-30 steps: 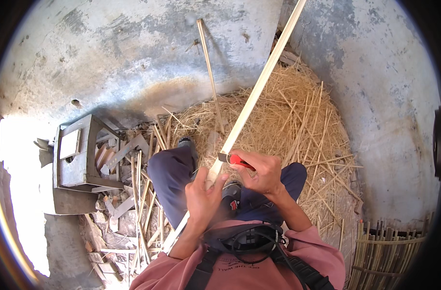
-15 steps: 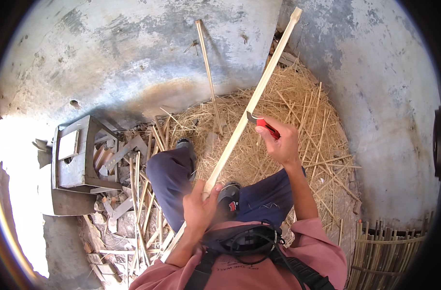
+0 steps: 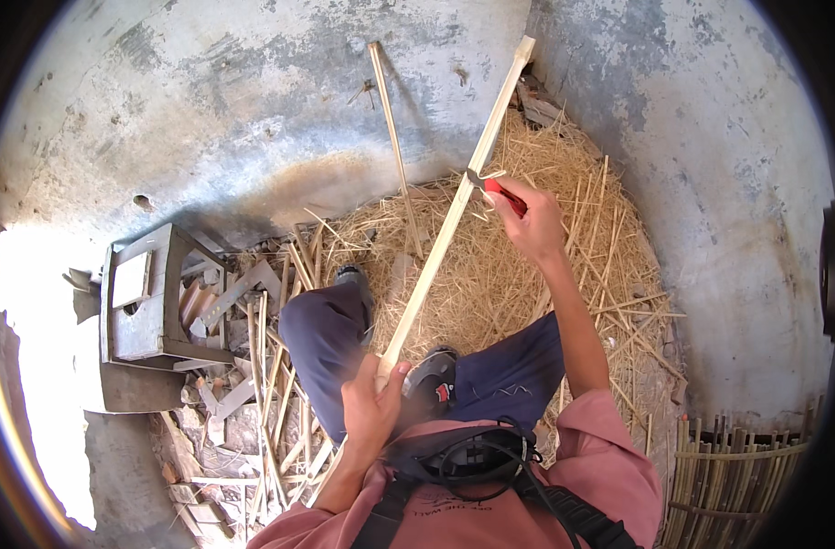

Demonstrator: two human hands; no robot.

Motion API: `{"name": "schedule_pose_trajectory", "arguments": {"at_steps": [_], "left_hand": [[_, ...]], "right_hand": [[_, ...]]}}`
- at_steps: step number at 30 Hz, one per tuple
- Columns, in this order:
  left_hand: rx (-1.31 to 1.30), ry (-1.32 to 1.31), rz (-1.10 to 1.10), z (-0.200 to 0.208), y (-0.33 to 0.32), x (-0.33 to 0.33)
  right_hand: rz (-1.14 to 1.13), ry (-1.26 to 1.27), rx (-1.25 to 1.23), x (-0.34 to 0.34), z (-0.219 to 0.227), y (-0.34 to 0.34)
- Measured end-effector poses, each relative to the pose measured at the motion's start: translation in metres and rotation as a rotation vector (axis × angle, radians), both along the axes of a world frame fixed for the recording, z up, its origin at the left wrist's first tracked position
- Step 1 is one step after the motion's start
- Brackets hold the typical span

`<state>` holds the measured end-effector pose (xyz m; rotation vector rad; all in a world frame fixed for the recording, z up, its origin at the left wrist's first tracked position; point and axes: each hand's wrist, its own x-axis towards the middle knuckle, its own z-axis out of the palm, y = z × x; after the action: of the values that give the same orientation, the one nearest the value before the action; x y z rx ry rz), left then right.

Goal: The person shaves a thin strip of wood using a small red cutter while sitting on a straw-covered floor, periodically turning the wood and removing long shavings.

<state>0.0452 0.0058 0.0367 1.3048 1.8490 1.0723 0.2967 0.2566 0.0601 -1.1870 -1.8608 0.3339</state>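
Observation:
A long pale strip, apparently split bamboo point(image 3: 433, 261), runs slantwise from my lap up toward the corner of the walls. My left hand point(image 3: 371, 403) is closed around its lower part. In my right hand point(image 3: 533, 220) is a knife with a red handle point(image 3: 506, 198). Its dark curved blade point(image 3: 475, 177) touches the strip at its upper half. A thin curled shaving point(image 3: 493, 174) stands out beside the blade.
Straw-like shavings point(image 3: 518, 302) cover the floor around my legs. Another thin stick point(image 3: 394, 137) leans against the back wall. A wooden box frame point(image 3: 166, 293) stands left, near several loose strips point(image 3: 269, 393). A bundle of sticks point(image 3: 738, 485) stands lower right.
My right hand has moved the knife up and away along the strip, and a shaving now curls at the blade. The strip's far end has shifted left and down.

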Motion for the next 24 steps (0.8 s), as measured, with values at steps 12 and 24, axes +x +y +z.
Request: {"name": "schedule_pose_trajectory", "arguments": {"at_steps": [12,24], "left_hand": [[-0.106,0.06,-0.085,-0.009,-0.026,-0.018],[-0.498,-0.868,-0.325,-0.007,0.01,-0.049]], "right_hand": [[-0.177,0.1,-0.282,0.096,-0.003,0.096],[0.001,-0.082,-0.727,0.092,-0.06,0.035]]}}
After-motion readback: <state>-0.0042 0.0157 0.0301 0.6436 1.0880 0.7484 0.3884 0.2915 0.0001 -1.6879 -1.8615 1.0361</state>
